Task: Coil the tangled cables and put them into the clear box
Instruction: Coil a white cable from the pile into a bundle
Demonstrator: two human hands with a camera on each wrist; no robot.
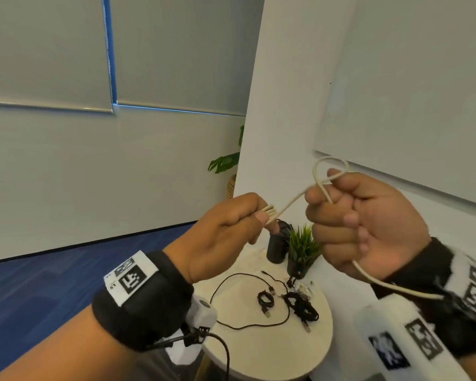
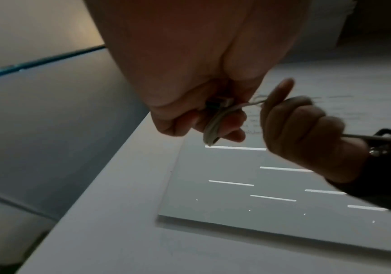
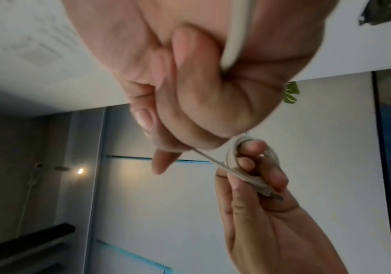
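While my left hand (image 1: 217, 237) pinches a small bundle of finished loops (image 1: 270, 211) between thumb and curled fingers, my right hand (image 1: 368, 224) is clenched round the free run of the same white cable (image 1: 294, 200), with one fresh loop (image 1: 331, 166) standing up above my knuckles. Both hands are raised well above the round tabletop (image 1: 259, 350). From the right wrist view I can see the loops wrapped round my left fingertips (image 3: 255, 146), and a connector end (image 3: 272, 194) tucked under them.

This cable feels like a light, limp thing, I judge: soft enough to bend into tight turns, yet springy enough that the bundle would open if my left grip slackened. The jacket looks smooth (probably a little slippery), so I would keep the pinch right across all the turns where they cross, not on a single strand. My right grip should let the tail (image 1: 390, 287) slide through and feed one turn at a time, because a hard pull could drag the loops out of my left fingers.

Down on the tabletop lie the other cables: one long black cable (image 1: 248, 325) sprawled loose, and two darker bunches (image 1: 300, 307) near a small potted plant (image 1: 302, 248). I cannot make out the clear box from any view.
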